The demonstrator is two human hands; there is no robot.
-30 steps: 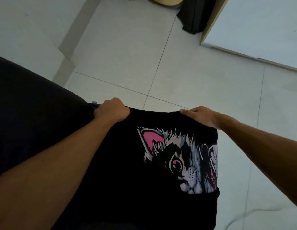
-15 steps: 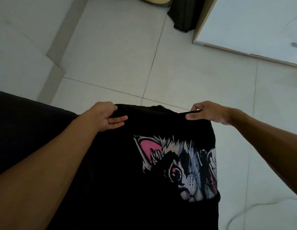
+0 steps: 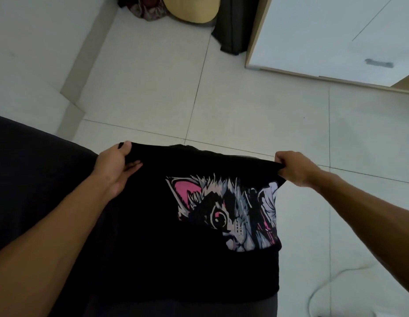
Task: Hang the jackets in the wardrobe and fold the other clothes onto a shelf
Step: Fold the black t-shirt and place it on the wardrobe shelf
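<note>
**Fingers pinch the far edge of the cat T-shirt, ready for a fold**

Fingers (image 3: 132, 165) of the left hand (image 3: 115, 167) curl over the far-left corner of the black T-shirt (image 3: 153, 225), thumb on top and fabric caught between. The right hand (image 3: 290, 168) is clenched round the far-right corner, bunching the cloth into a small ridge. Between the two grips the edge runs fairly taut, and the shirt, with its cat print (image 3: 226, 209) facing up, lies over a dark surface (image 3: 27, 179) in front of the person, its right side hanging past the edge above the tiled floor (image 3: 244, 110).

To fold well, both corners should probably travel together toward the body at equal height, keeping the edge straight so no crease forms across the print; the overhanging right side may drag or slip.

Beyond stand a white wardrobe door (image 3: 324, 30), a guitar (image 3: 192, 10) and a hanging dark cloth (image 3: 233, 24).
</note>
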